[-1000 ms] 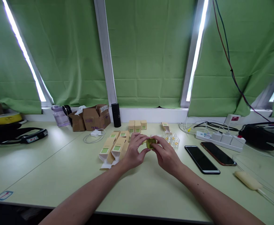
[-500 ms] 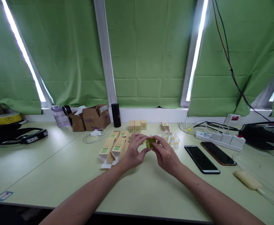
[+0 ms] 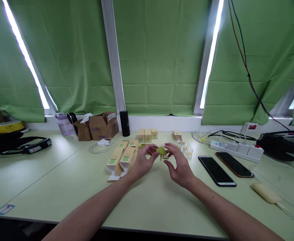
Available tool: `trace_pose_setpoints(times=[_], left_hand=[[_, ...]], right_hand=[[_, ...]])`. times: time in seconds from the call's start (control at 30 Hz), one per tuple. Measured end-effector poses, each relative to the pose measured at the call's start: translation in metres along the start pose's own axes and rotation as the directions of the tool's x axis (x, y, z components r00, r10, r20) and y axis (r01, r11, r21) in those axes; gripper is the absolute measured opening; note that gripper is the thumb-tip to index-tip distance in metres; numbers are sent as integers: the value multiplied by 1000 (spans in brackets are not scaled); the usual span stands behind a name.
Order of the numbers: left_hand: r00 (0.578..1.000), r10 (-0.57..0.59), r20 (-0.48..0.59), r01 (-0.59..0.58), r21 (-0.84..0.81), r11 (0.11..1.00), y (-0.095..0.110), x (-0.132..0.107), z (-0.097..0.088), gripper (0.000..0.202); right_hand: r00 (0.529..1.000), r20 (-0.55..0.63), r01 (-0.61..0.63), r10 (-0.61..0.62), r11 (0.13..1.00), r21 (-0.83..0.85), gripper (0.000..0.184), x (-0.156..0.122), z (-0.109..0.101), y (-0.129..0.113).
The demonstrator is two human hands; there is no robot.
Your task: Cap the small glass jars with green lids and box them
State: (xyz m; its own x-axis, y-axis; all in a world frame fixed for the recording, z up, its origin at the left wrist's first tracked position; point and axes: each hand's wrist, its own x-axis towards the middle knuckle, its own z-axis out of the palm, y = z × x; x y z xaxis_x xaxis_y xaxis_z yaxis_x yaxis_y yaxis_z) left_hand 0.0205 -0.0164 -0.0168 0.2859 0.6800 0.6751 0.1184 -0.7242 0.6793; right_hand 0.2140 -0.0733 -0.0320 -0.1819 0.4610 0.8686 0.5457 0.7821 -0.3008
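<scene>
A small green, rounded cap-like piece [image 3: 161, 150] with a thin pale stick below it is pinched at its left side by my left hand [image 3: 144, 162]. My right hand [image 3: 179, 166] is just to the right, its thumb and fingers apart with nothing held. Small clear bottles [image 3: 188, 150] with golden spots stand behind my right hand. Left of my left hand lie tan cartons [image 3: 116, 156] with green labels, some with open white flaps. Another green piece [image 3: 142, 146] shows partly behind my left hand.
Small tan boxes [image 3: 147, 134] and an open one [image 3: 178, 136] stand farther back. Two phones [image 3: 217, 170] [image 3: 234, 164] and a power strip [image 3: 234, 149] lie to the right. A brown cardboard box [image 3: 103, 126] and black cylinder [image 3: 124, 123] are along the wall.
The green piece has turned, its hollow side no longer facing me and a thin stick now showing below. My right fingers have come off it and spread; my left hand keeps hold.
</scene>
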Motion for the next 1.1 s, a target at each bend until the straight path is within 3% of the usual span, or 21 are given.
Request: trace_pose_setpoints(times=[0.13, 0.4, 0.63, 0.73, 0.9, 1.1], left_hand=[[996, -88, 3, 88, -93, 992, 5, 3, 1, 39], [965, -237, 109, 256, -225, 940, 8, 3, 2, 51], [940, -298, 164, 324, -169, 931, 2, 3, 4, 55], [960, -236, 153, 257, -140, 956, 1, 3, 2, 53], [995, -52, 88, 55, -32, 998, 1, 2, -5, 29], [981, 121, 148, -138, 107, 985, 2, -1, -10, 66]], right_hand=[[1000, 11, -15, 15, 1000, -2, 58, 0, 1, -1], [999, 19, -48, 48, 999, -6, 54, -3, 4, 4], [969, 58, -245, 240, 963, 108, 42, -1, 4, 4], [943, 56, -332, 328, 915, 229, 37, 1, 5, 6], [897, 63, -414, 438, 778, 472, 37, 0, 6, 15], [866, 131, -452, 482, 645, 616, 39, -1, 6, 20]])
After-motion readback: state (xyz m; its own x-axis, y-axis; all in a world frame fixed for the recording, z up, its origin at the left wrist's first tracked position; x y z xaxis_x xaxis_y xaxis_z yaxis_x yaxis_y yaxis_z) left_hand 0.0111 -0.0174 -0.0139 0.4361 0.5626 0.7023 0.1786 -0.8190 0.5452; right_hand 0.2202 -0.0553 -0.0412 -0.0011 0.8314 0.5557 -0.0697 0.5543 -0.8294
